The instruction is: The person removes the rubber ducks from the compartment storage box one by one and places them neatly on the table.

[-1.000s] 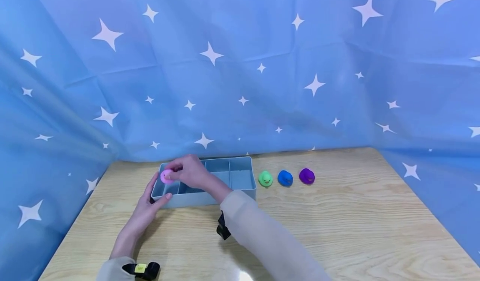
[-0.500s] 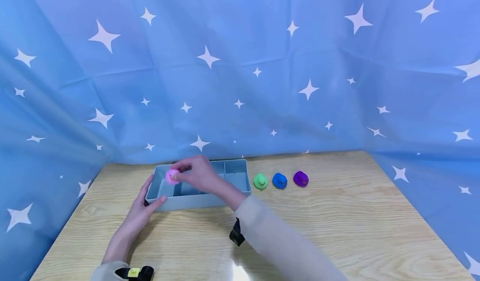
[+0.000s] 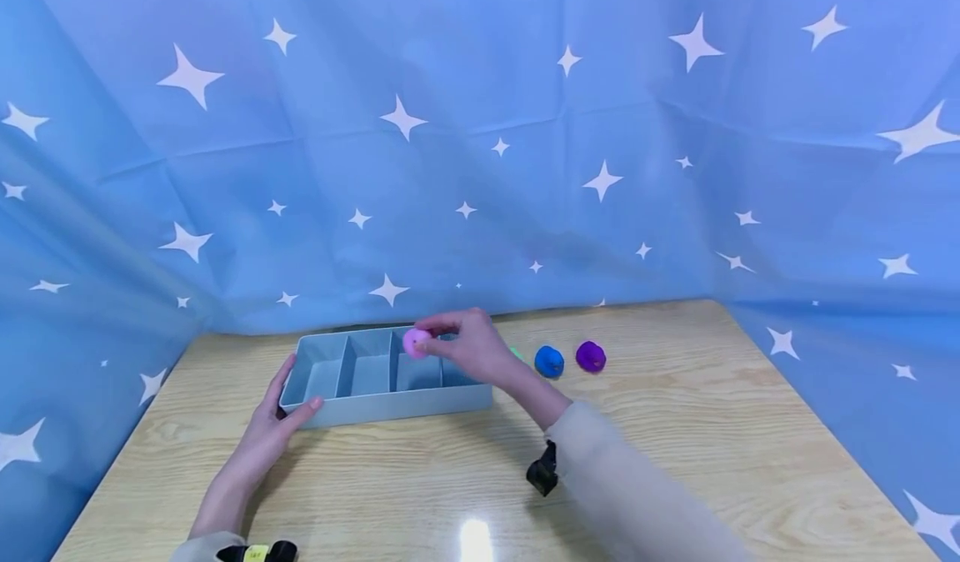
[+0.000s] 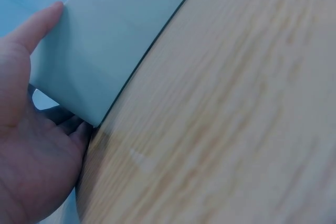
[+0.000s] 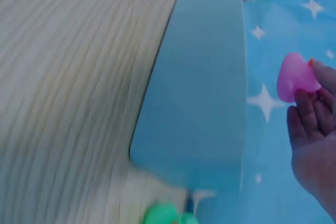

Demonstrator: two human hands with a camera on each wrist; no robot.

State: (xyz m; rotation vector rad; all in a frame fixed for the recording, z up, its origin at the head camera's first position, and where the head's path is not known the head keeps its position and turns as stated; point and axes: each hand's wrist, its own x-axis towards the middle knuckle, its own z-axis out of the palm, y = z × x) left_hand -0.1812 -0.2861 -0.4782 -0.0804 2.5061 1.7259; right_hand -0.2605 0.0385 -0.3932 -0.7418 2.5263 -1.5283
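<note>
My right hand (image 3: 480, 349) pinches a pink rubber duck (image 3: 415, 343) between thumb and fingers, above the right half of a blue-grey divided box (image 3: 390, 408). In the right wrist view the pink duck (image 5: 295, 77) shows beyond the box wall (image 5: 199, 77), with its orange beak by the thumb. My left hand (image 3: 264, 433) holds the box's left end. Its thumb lies against the front wall (image 4: 105, 51) in the left wrist view, and the other fingers are partly hidden behind the end. The two left compartments show bare floors; my right hand partly covers the rightmost one.
Right of the box, a blue duck (image 3: 549, 362) and a purple duck (image 3: 591, 357) sit on the wooden table (image 3: 675, 429). A green duck (image 5: 161, 213) near the box's right end is mostly hidden by my right hand in the head view. A starry curtain (image 3: 480, 170) hangs behind.
My right hand has carried the pink duck rightward, from over the leftmost compartment to the box's right half. My left hand stays at the box's left end. The head view has shifted slightly.
</note>
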